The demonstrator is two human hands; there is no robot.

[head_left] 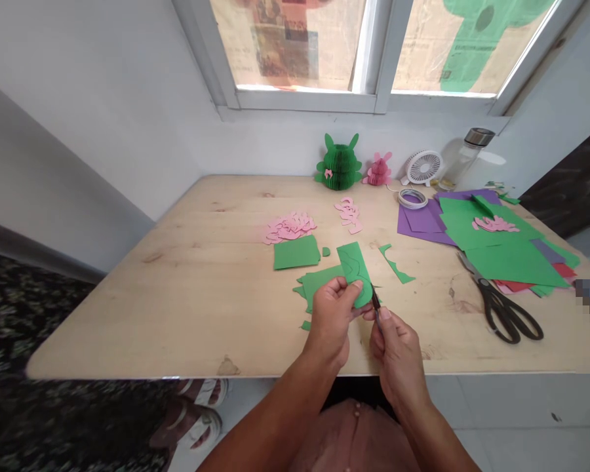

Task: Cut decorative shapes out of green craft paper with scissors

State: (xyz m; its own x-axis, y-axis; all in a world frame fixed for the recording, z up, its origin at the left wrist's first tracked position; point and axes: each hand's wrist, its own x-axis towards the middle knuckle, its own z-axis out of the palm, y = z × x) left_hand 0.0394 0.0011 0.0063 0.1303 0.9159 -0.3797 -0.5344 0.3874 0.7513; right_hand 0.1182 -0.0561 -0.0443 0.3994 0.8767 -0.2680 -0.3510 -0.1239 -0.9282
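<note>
My left hand (330,321) pinches a piece of green paper (353,267) with a rounded, partly cut lower end. My right hand (396,351) holds a small pair of dark scissors (375,301), its blades against the paper's right edge. Below and behind the hands lie green paper offcuts (314,283). A green paper rectangle (296,253) sits further left, and a jagged green strip (396,265) lies to the right. A pile of pink paper cutouts (290,227) rests beyond them.
The pale wooden table (177,314) holds large black-handled scissors (506,310), stacked green and purple paper sheets (501,255), a tape roll (412,198), honeycomb paper figures (338,164), a small white fan (424,167) and a glass bottle (472,157). A window sits behind.
</note>
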